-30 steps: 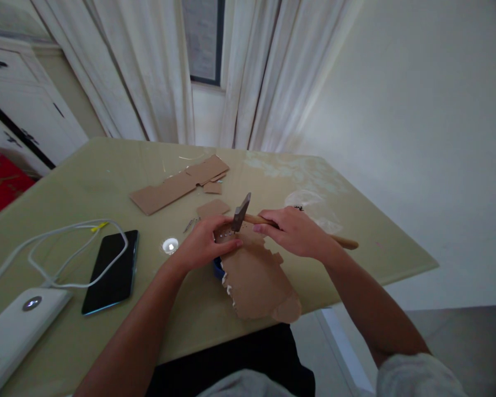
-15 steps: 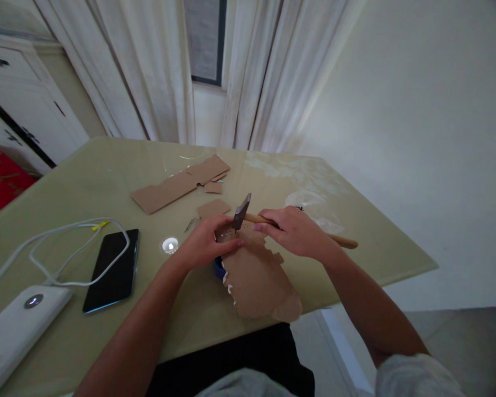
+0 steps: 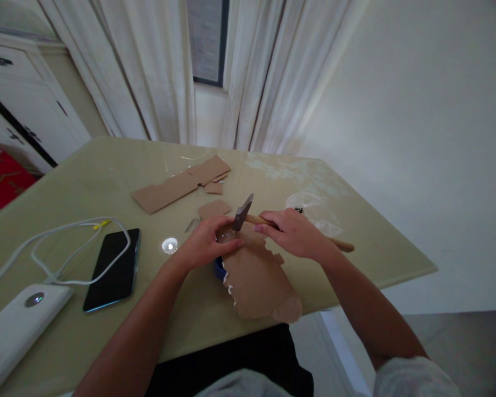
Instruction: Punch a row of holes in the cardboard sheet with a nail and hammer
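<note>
My right hand (image 3: 291,231) is closed around the wooden handle of a hammer (image 3: 242,212). The hammer's dark metal head is low over the far end of a brown cardboard piece (image 3: 258,275) with a ragged edge and rows of small holes. At that end my left hand (image 3: 206,241) grips the cardboard, thumb on top and fingers along the far edge. Whether a nail stands under the hammer head, I cannot tell. A blue round object (image 3: 220,268) shows partly from beneath the cardboard, the rest of it hidden.
Several nails (image 3: 193,224) and a small shiny clear dish (image 3: 169,245) lie left of my left hand. Cardboard strips (image 3: 182,184) lie farther back. A phone (image 3: 113,270), white cable (image 3: 37,242) and white power bank (image 3: 25,325) occupy the left. A clear plastic bag (image 3: 316,212) lies right.
The hammer's handle end has shifted slightly left, and its head tilts a little more to the right. Both hands keep their grips, and the cardboard stays in nearly the same place.
</note>
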### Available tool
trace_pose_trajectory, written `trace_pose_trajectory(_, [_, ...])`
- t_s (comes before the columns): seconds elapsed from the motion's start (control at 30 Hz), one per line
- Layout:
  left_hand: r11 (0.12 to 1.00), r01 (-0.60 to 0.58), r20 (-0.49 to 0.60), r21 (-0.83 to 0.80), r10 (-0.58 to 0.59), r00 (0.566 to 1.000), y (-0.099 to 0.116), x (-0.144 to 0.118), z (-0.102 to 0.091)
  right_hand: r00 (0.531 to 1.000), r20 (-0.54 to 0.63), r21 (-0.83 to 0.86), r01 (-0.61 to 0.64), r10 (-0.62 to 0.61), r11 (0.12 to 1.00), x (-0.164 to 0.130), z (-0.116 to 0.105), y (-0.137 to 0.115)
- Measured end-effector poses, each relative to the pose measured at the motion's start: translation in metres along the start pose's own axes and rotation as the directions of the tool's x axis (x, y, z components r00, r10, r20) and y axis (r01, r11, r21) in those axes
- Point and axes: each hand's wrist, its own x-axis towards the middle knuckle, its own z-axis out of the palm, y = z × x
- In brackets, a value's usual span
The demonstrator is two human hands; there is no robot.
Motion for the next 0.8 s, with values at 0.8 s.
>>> trace_pose_trajectory(0.8, [0.997, 0.078, -0.030, 0.022, -0.077, 0.997, -0.003, -0.004, 0.002, 0.986, -0.163, 0.223, 0.011, 0.026, 0.975, 0.008, -0.002, 0.028])
